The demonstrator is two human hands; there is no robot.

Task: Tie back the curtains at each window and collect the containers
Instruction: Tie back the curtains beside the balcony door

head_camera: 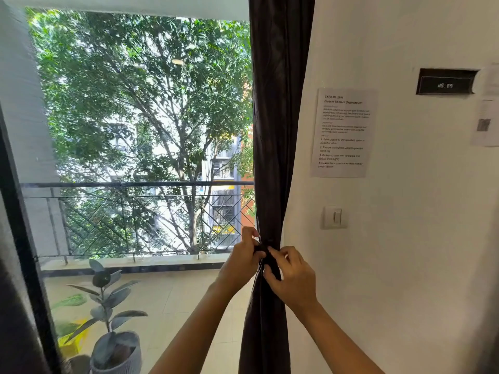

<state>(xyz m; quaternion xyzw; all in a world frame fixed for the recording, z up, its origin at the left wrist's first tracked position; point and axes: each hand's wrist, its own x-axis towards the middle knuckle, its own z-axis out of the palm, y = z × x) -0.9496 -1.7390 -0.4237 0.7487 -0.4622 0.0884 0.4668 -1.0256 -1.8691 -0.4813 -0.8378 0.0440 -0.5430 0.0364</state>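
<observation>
A dark brown curtain (278,130) hangs gathered into a narrow column at the right edge of the window, against the white wall. A dark tieback band (266,251) circles it at about waist height. My left hand (243,259) pinches the band from the left side. From the right, my right hand (290,273) pinches the band's other end with thumb and forefinger. Both hands meet at the front of the curtain. No containers show in this view.
A large glass window (140,136) looks onto a balcony with a metal railing (135,184) and trees. A potted rubber plant (113,333) stands on the balcony floor at lower left. The wall at right carries a task sheet (343,132), a light switch (334,217) and a dark sign (445,82).
</observation>
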